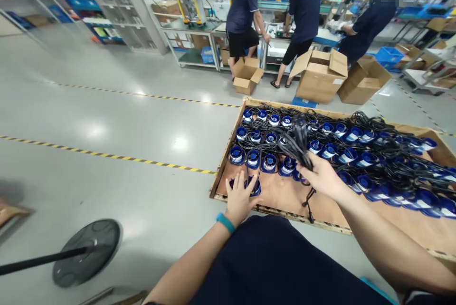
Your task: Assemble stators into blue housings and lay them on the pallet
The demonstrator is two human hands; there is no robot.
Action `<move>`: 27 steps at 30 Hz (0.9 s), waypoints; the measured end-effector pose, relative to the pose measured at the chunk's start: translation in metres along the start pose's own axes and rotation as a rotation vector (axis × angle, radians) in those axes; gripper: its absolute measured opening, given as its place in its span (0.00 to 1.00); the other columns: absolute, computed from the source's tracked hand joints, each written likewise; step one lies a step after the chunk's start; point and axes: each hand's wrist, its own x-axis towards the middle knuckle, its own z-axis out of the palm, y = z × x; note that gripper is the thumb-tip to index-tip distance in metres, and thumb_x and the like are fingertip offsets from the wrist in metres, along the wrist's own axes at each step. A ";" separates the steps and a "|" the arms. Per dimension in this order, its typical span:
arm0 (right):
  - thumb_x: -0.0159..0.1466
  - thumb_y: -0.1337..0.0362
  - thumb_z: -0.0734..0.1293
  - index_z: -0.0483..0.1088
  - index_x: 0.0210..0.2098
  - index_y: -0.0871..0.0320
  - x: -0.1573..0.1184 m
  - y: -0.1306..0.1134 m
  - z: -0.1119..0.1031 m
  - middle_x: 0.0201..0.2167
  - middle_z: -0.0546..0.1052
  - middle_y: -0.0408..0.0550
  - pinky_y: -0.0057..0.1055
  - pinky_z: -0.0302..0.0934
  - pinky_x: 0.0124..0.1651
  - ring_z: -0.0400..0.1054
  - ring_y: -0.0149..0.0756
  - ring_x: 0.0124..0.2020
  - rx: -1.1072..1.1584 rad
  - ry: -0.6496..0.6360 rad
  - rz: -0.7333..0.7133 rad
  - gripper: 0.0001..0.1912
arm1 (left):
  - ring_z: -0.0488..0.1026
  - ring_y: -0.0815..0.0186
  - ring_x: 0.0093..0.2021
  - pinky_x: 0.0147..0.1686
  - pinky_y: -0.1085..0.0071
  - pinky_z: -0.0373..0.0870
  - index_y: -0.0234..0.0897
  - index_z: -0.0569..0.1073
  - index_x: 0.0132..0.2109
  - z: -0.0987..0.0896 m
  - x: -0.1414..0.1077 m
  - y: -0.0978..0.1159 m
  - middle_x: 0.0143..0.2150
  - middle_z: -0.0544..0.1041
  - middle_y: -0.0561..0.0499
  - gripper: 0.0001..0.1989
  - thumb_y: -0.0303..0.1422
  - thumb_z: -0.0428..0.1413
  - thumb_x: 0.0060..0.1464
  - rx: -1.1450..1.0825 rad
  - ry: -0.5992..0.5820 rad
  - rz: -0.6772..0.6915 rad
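My right hand [322, 174] is closed around a bundled black cable [301, 146], held up over the wooden tray [281, 194]. A plug end [310, 210] of black cord hangs below that hand. With fingers spread, my left hand [242, 195] lies over the near left corner of the tray, on or just above blue round units [255, 185] that it partly covers. Rows of similar blue units [270, 162] with white labels stand in the tray, and coiled black cables [366, 119] lie among them. Whether my left fingers press on a unit cannot be made out.
Beyond the tray, open cardboard boxes [322, 74] stand on the floor. Three people in dark shirts work at benches [194, 29] behind them. At lower left is a round black stand base [87, 252] with a pole. Striped yellow-black tape [107, 155] runs along the floor.
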 end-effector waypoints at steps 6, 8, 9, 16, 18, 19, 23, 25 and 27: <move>0.62 0.73 0.63 0.71 0.36 0.58 0.045 -0.026 0.069 0.34 0.77 0.45 0.27 0.59 0.40 0.71 0.34 0.37 -0.268 -0.472 -0.379 0.06 | 0.66 0.48 0.62 0.65 0.38 0.49 0.45 0.73 0.60 0.006 0.006 -0.026 0.53 0.77 0.41 0.23 0.44 0.59 0.60 -0.009 -0.040 0.201; 0.64 0.72 0.63 0.72 0.39 0.58 0.061 -0.029 0.098 0.39 0.79 0.49 0.27 0.59 0.42 0.72 0.37 0.42 -0.389 -0.586 -0.392 0.07 | 0.65 0.48 0.63 0.64 0.41 0.53 0.45 0.73 0.59 0.000 0.003 -0.032 0.55 0.76 0.42 0.22 0.44 0.59 0.60 -0.024 -0.038 0.255; 0.64 0.71 0.64 0.73 0.40 0.58 0.069 -0.029 0.111 0.41 0.79 0.50 0.27 0.59 0.42 0.73 0.38 0.43 -0.441 -0.630 -0.386 0.08 | 0.65 0.48 0.64 0.63 0.42 0.55 0.45 0.74 0.58 -0.002 0.002 -0.034 0.56 0.76 0.42 0.21 0.44 0.59 0.60 -0.027 -0.038 0.279; 0.58 0.73 0.68 0.74 0.46 0.61 0.091 -0.023 0.156 0.42 0.80 0.55 0.29 0.61 0.40 0.75 0.45 0.44 -0.571 -0.680 -0.329 0.16 | 0.66 0.48 0.62 0.61 0.43 0.56 0.44 0.74 0.58 -0.008 -0.002 -0.035 0.55 0.76 0.41 0.19 0.41 0.57 0.62 -0.032 -0.014 0.307; 0.59 0.73 0.67 0.67 0.59 0.59 0.087 -0.023 0.159 0.47 0.79 0.56 0.30 0.62 0.43 0.74 0.45 0.47 -0.568 -0.651 -0.346 0.28 | 0.67 0.48 0.60 0.61 0.43 0.56 0.44 0.74 0.58 -0.006 -0.006 -0.034 0.55 0.76 0.41 0.19 0.41 0.57 0.62 -0.017 0.021 0.277; 0.59 0.73 0.67 0.60 0.65 0.57 0.085 -0.024 0.159 0.48 0.79 0.55 0.31 0.63 0.43 0.74 0.45 0.47 -0.559 -0.650 -0.363 0.35 | 0.67 0.48 0.60 0.60 0.43 0.57 0.44 0.73 0.59 -0.005 -0.007 -0.034 0.55 0.76 0.41 0.19 0.41 0.58 0.62 -0.006 0.041 0.268; 0.61 0.73 0.66 0.51 0.71 0.55 0.079 -0.019 0.162 0.52 0.77 0.56 0.32 0.63 0.47 0.73 0.44 0.50 -0.480 -0.675 -0.398 0.41 | 0.70 0.49 0.57 0.56 0.48 0.61 0.43 0.73 0.59 0.001 -0.013 -0.034 0.52 0.78 0.40 0.21 0.41 0.59 0.61 0.042 0.085 0.232; 0.63 0.72 0.65 0.66 0.62 0.56 0.081 -0.016 0.166 0.51 0.78 0.54 0.31 0.63 0.49 0.73 0.43 0.52 -0.474 -0.702 -0.331 0.27 | 0.70 0.50 0.57 0.57 0.47 0.60 0.44 0.73 0.58 0.003 -0.013 -0.035 0.53 0.77 0.41 0.20 0.41 0.58 0.61 0.042 0.093 0.231; 0.64 0.71 0.64 0.74 0.49 0.59 0.086 -0.012 0.170 0.47 0.79 0.54 0.29 0.64 0.46 0.74 0.42 0.49 -0.508 -0.739 -0.245 0.15 | 0.69 0.51 0.58 0.61 0.45 0.55 0.44 0.73 0.57 0.003 -0.012 -0.036 0.53 0.77 0.42 0.18 0.41 0.57 0.62 0.025 0.100 0.238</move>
